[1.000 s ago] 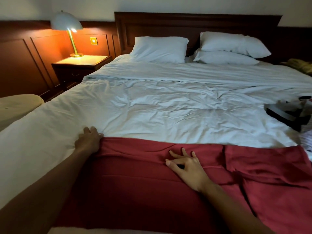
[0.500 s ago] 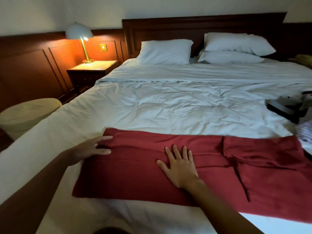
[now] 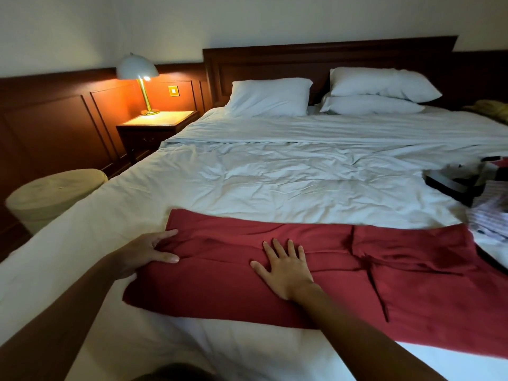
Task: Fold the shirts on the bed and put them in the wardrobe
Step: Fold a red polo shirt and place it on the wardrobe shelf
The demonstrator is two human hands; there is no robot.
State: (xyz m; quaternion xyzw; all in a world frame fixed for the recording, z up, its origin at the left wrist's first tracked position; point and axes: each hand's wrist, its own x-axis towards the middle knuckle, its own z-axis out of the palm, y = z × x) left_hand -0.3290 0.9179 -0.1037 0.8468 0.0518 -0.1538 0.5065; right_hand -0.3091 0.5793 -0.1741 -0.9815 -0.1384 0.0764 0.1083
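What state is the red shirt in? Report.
Partly folded: red shirt lies as a long band of overlapped layers; left hand grips its end.

**Dark red cloth shirt** (image 3: pixel 220 281): lies flat across near part of wide white-sheeted bed (image 3: pixel 275 182), long axis left to right, folded into broad band. Lengthwise creases run along middle. Right portion overlaps in loose flaps; far right end passes out of your view. Left edge bunched between thumb and fingers of your left hand (image 3: pixel 145 251). Your right hand (image 3: pixel 286 268) lies palm down, fingers spread, on middle.

**Pale striped shirt** (image 3: pixel 486 213): crumpled, unfolded, at bed's right edge, just beyond red shirt's far right corner.
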